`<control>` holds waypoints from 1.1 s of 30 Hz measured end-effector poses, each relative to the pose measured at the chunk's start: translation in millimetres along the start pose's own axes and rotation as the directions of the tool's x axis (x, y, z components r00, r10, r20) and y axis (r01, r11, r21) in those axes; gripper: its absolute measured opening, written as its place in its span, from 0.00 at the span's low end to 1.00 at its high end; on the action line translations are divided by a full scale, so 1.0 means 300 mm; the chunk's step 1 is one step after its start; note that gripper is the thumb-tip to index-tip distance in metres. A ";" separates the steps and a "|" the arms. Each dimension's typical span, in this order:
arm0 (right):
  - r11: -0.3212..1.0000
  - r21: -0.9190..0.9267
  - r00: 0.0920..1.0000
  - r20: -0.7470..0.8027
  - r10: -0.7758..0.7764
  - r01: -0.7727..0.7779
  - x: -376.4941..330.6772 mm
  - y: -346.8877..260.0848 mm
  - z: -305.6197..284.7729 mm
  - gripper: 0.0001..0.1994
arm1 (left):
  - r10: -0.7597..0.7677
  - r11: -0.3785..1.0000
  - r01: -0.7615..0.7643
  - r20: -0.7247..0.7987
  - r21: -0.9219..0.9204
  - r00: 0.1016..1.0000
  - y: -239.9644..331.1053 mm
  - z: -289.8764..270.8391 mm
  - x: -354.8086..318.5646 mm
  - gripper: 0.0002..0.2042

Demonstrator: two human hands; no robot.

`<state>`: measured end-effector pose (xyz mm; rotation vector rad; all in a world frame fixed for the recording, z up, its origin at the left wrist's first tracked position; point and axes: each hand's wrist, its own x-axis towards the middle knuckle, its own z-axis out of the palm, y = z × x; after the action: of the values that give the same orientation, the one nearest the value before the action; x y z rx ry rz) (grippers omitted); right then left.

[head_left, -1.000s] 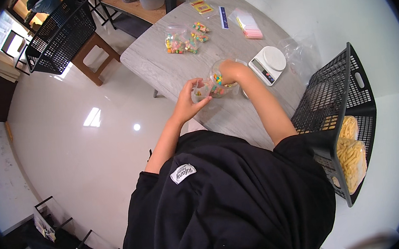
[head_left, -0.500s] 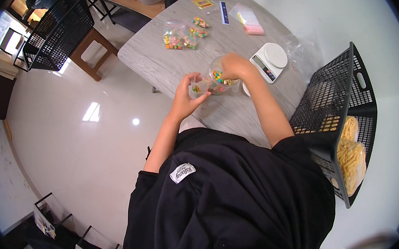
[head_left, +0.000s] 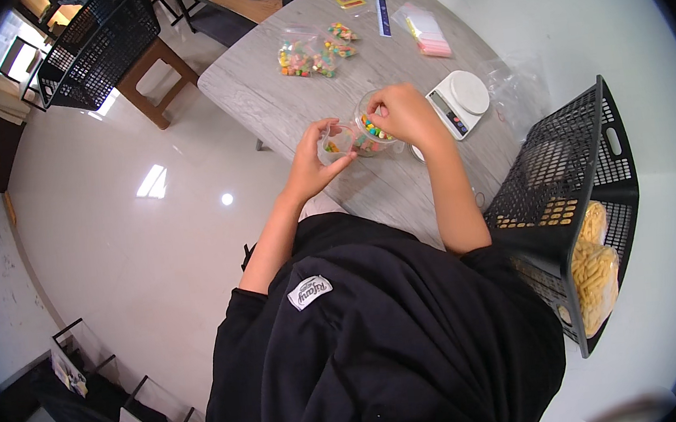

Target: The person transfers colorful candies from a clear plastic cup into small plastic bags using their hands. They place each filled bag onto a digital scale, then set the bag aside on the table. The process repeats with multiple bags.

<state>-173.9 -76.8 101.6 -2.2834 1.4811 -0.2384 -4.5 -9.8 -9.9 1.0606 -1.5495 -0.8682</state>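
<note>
My left hand (head_left: 314,164) is curled around a small clear plastic cup (head_left: 338,140), its thumb on the near side and fingers on the far side. A few colourful pieces lie inside the cup. Right beside it, a round clear jar (head_left: 368,146) holds many small yellow, green, orange and pink candy-like pieces (head_left: 376,131). Over the jar's mouth is my right hand (head_left: 405,115), fingertips pinched together just above the pieces. Whatever is between those fingertips is too small to make out.
Bags of colourful pieces (head_left: 304,56) lie farther back on the grey table (head_left: 259,64). A white kitchen scale (head_left: 459,103) stands right of the jar, with pink-edged plastic bags (head_left: 425,33) behind. At the right is a black basket (head_left: 544,158) with bagged yellow snacks (head_left: 596,284).
My right hand has lifted a little out of the jar, so its pinched fingertips now show. The left hand keeps its hold on the cup, nearly unmoved.
</note>
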 end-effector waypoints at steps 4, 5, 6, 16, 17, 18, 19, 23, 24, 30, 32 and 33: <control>0.980 -0.198 0.976 0.214 0.027 0.017 0.091 0.113 0.114 0.07 | -0.010 1.000 0.010 0.031 0.007 0.999 0.011 0.003 0.005 0.29; 0.967 -0.256 0.966 0.252 0.055 0.012 0.106 0.121 0.138 0.07 | -0.008 1.000 0.008 0.034 0.011 0.999 0.016 0.003 0.004 0.29; 0.950 -0.313 0.954 0.287 0.086 0.009 0.116 0.133 0.157 0.09 | 0.002 1.000 -0.002 0.019 0.010 1.000 0.013 0.005 0.004 0.29; 0.939 -0.326 0.906 0.421 0.041 0.109 0.126 0.117 0.166 0.09 | -0.001 1.000 0.001 -0.035 -0.002 0.999 0.012 -0.011 -0.019 0.28; 0.946 -0.303 0.899 0.437 0.028 0.118 0.128 0.132 0.173 0.10 | 0.000 1.000 0.000 -0.031 0.001 1.000 0.014 -0.011 -0.017 0.28; 0.951 -0.280 0.892 0.453 0.014 0.127 0.132 0.144 0.177 0.12 | 0.002 1.000 -0.002 -0.029 0.006 1.000 0.012 -0.010 -0.016 0.28; 0.952 -0.274 0.879 0.476 0.010 0.137 0.135 0.146 0.176 0.10 | 0.005 1.000 -0.004 -0.028 0.012 1.000 0.008 -0.010 -0.016 0.28; 0.961 -0.237 0.857 0.516 0.002 0.140 0.149 0.170 0.185 0.08 | -0.002 1.000 0.002 -0.021 -0.004 1.000 0.010 -0.006 -0.014 0.28; 0.965 -0.226 0.858 0.513 0.003 0.131 0.150 0.180 0.192 0.08 | -0.004 1.000 0.004 -0.014 0.005 1.000 0.010 -0.005 -0.012 0.28; 0.964 -0.211 0.907 0.417 -0.062 0.163 0.131 0.186 0.175 0.07 | -0.016 1.000 0.016 0.001 0.017 1.000 0.005 -0.004 -0.012 0.28; 0.990 -0.018 0.953 0.272 -0.131 0.141 0.095 0.187 0.110 0.07 | -0.013 0.999 0.012 0.002 0.042 1.000 0.010 -0.006 -0.012 0.28; 0.987 0.080 0.969 0.195 -0.155 0.141 0.077 0.178 0.080 0.08 | -0.009 0.999 0.010 -0.002 0.033 1.000 0.013 -0.007 -0.012 0.28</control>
<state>-200.1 -110.9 55.6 -2.2919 1.1877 -0.0943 -2.9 -5.2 -7.1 1.0929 -1.5627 -0.8503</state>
